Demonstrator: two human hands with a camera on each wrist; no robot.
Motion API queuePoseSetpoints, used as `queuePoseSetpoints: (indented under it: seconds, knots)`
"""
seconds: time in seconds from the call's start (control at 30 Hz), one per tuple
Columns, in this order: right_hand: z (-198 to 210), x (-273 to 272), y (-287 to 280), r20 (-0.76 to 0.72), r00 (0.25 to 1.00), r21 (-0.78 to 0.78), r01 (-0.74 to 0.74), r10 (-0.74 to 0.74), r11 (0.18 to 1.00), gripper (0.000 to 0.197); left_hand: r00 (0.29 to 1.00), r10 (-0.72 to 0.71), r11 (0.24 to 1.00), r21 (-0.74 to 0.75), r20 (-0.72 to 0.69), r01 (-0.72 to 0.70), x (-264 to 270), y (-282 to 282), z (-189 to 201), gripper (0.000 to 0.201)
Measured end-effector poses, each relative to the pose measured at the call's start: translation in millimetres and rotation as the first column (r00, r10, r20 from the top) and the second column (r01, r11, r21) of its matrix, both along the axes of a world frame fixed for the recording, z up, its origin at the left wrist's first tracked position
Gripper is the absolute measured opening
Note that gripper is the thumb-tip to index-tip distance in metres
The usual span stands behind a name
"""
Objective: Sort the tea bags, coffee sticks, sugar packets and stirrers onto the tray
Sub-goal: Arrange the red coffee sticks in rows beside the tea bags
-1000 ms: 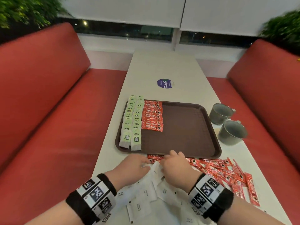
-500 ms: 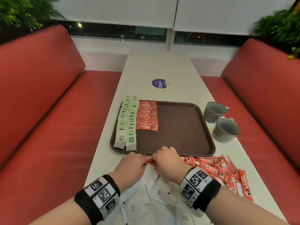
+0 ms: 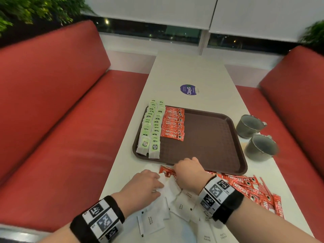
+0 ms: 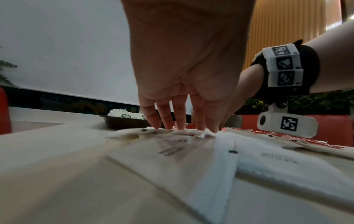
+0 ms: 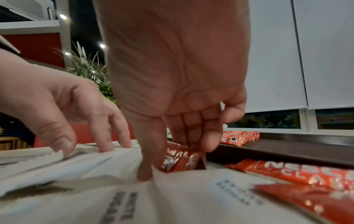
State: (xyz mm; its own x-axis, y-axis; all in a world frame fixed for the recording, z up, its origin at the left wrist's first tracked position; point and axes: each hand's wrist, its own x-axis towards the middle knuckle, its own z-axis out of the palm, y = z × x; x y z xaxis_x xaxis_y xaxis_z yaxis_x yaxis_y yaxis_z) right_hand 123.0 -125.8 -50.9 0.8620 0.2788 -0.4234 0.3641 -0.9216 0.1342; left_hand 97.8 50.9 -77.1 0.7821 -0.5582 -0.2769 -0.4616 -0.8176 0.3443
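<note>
A brown tray holds two rows of green tea bags at its left and a row of red coffee sticks beside them. White sugar packets lie heaped on the table in front of the tray. More coffee sticks are loose to their right. My left hand presses straight fingers onto the sugar packets. My right hand is at the tray's near edge. Its thumb and fingers pinch one coffee stick that lies partly under the packets.
Two grey mugs stand right of the tray. A round blue sticker lies on the white table beyond it. Red benches run along both sides. Thin red sticks lie among the loose coffee sticks.
Both hands stayed at the pile in front of the tray. The left hand drew back a little onto the sugar packets. The right hand's fingers closed on a coffee stick.
</note>
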Motion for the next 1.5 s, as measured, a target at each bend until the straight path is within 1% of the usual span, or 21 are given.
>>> queuePoseSetpoints:
  seconds: [0.13, 0.23, 0.33, 0.4, 0.47, 0.53, 0.6, 0.7, 0.77, 0.8, 0.83, 0.9, 0.97, 1.03, 1.1, 1.13, 1.2, 1.27, 1.33, 1.4, 1.5]
  knots:
    - [3, 2, 1, -0.069, 0.997, 0.022, 0.047, -0.046, 0.999, 0.019, 1.000, -0.004, 1.000, 0.006, -0.001, 0.004, -3, 1, 2, 0.039]
    - [4, 1, -4, -0.067, 0.993, 0.062, 0.100, -0.096, 0.993, 0.018, 1.000, -0.002, 1.000, -0.004, -0.011, 0.002, -4, 1, 4, 0.039]
    - [10, -2, -14, -0.027, 0.989, 0.154, 0.149, -0.147, 0.977, 0.014, 1.000, 0.000, 1.000, -0.016, -0.028, -0.001, -4, 1, 5, 0.040]
    - [20, -5, -24, -0.045, 0.974, 0.265, 0.224, -0.220, 0.938, 0.011, 0.999, 0.002, 1.000, -0.015, -0.041, -0.002, -4, 1, 5, 0.040]
    - [31, -10, -37, -0.073, 0.942, 0.432, 0.326, -0.327, 0.841, 0.021, 0.998, 0.011, 1.000, -0.022, -0.058, -0.013, -4, 2, 7, 0.040]
    - [43, -19, -51, -0.116, 0.891, 0.603, 0.414, -0.438, 0.682, 0.026, 0.997, 0.046, 0.995, -0.084, -0.066, -0.052, -2, 1, 10, 0.040]
    - [52, -32, -61, -0.227, 0.838, 0.717, 0.488, -0.496, 0.497, 0.026, 0.993, 0.110, 0.970, -0.214, -0.046, -0.118, -1, -1, 19, 0.037]
    - [59, -54, -63, -0.457, 0.781, 0.782, 0.581, -0.426, 0.226, 0.021, 0.972, 0.210, 0.864, -0.445, -0.102, -0.234, -2, -11, 44, 0.028]
    - [59, -64, -61, -0.532, 0.774, 0.795, 0.596, -0.343, 0.111, 0.016, 0.957, 0.219, 0.795, -0.534, -0.190, -0.288, -3, -22, 62, 0.027]
    - [58, -67, -59, -0.546, 0.781, 0.802, 0.592, -0.304, 0.080, 0.015, 0.950, 0.194, 0.771, -0.562, -0.244, -0.301, -4, -27, 68, 0.028]
    - [58, -70, -56, -0.539, 0.797, 0.814, 0.577, -0.273, 0.075, 0.015, 0.943, 0.143, 0.751, -0.588, -0.300, -0.301, -5, -33, 73, 0.028]
    - [58, -75, -47, -0.480, 0.842, 0.849, 0.517, -0.248, 0.112, 0.010, 0.907, 0.018, 0.711, -0.633, -0.420, -0.307, -8, -45, 75, 0.023]
    - [59, -81, -33, -0.414, 0.873, 0.873, 0.461, -0.257, 0.161, 0.014, 0.832, -0.041, 0.654, -0.644, -0.554, -0.396, -15, -54, 75, 0.020]
    - [56, -84, -23, -0.333, 0.901, 0.860, 0.411, -0.278, 0.303, 0.015, 0.763, -0.039, 0.585, -0.634, -0.645, -0.506, -17, -58, 71, 0.024]
    - [49, -89, -23, -0.297, 0.901, 0.789, 0.418, -0.316, 0.451, 0.008, 0.714, 0.037, 0.534, -0.591, -0.699, -0.605, -16, -56, 66, 0.025]
    - [43, -92, -29, -0.298, 0.895, 0.756, 0.434, -0.333, 0.490, 0.013, 0.686, 0.093, 0.504, -0.560, -0.722, -0.657, -13, -53, 63, 0.023]
    - [34, -100, -48, -0.290, 0.866, 0.729, 0.475, -0.407, 0.492, 0.032, 0.620, 0.158, 0.409, -0.520, -0.769, -0.750, -8, -45, 56, 0.020]
    - [29, -109, -74, -0.210, 0.819, 0.726, 0.497, -0.535, 0.475, 0.032, 0.578, 0.195, 0.353, -0.493, -0.792, -0.795, -5, -38, 50, 0.019]
    - [20, -113, -105, -0.078, 0.724, 0.683, 0.539, -0.685, 0.493, 0.035, 0.551, 0.224, 0.345, -0.463, -0.804, -0.816, -6, -36, 46, 0.019]
    - [7, -112, -131, 0.038, 0.655, 0.539, 0.623, -0.755, 0.567, 0.049, 0.546, 0.237, 0.352, -0.453, -0.804, -0.819, -8, -39, 44, 0.018]
    - [-5, -104, -151, 0.009, 0.668, 0.348, 0.696, -0.744, 0.629, 0.071, 0.566, 0.240, 0.375, -0.463, -0.789, -0.803, -13, -52, 46, 0.018]
